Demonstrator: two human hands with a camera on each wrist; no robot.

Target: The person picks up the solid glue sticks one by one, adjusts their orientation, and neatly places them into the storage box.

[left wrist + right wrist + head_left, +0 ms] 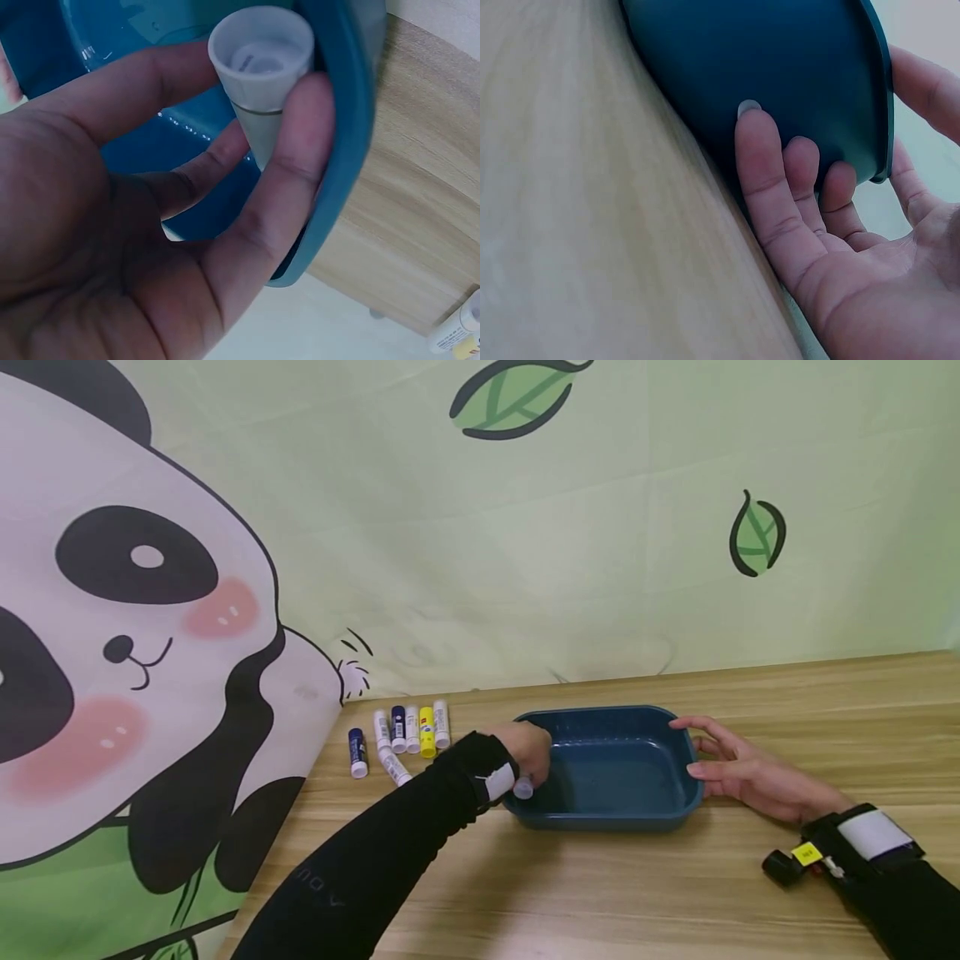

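My left hand (pixel 529 750) reaches over the left end of a dark blue rectangular basin (pixel 615 820). Between its thumb and fingers it holds a white glue stick (pixel 262 82), tilted, with the hollow round end facing the left wrist camera. The stick's lower part drops inside the basin, close along the wall. At the basin's right end, my right hand (pixel 753 778) grips the rim, thumb and forefinger over the edge. Its other fingers (pixel 759 154) rest against the outer wall, just above the table.
Left of the basin, several glue sticks, white, blue and one yellow (pixel 427 732), lie in a loose row. A blue one (pixel 357 752) lies apart at the far left, and a white one (pixel 393 767) nearer me. A panda-printed cloth (pixel 525 568) hangs behind the wooden table (pixel 600 902).
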